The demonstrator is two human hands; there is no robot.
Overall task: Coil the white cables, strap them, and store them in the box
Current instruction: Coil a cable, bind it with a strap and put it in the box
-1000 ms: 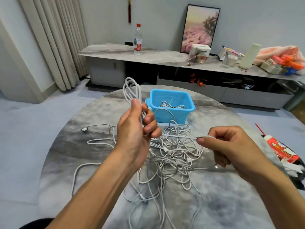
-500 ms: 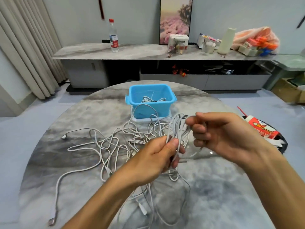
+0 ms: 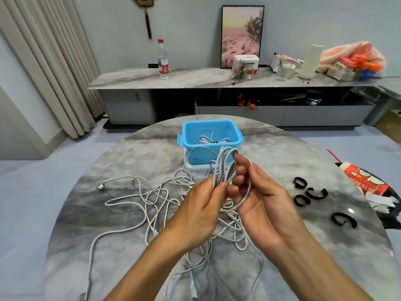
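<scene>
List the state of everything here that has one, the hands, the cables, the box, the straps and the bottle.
left hand: pinches the coil.
right hand: fingers curled round the coil.
coil: looped, unstrapped.
loose cables: tangled on the table.
blue box: open, cables inside.
black straps: curled, unused, on the table.
bottle: upright, capped.

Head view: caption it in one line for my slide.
Both hands, left hand and right hand, grip a white cable coil above tangled cables, near the blue box and black straps.

Cable ends (image 3: 84, 295) cut off at bottom edge, box (image 3: 211, 144) contents partly hidden, carton (image 3: 366, 181) cropped right.
</scene>
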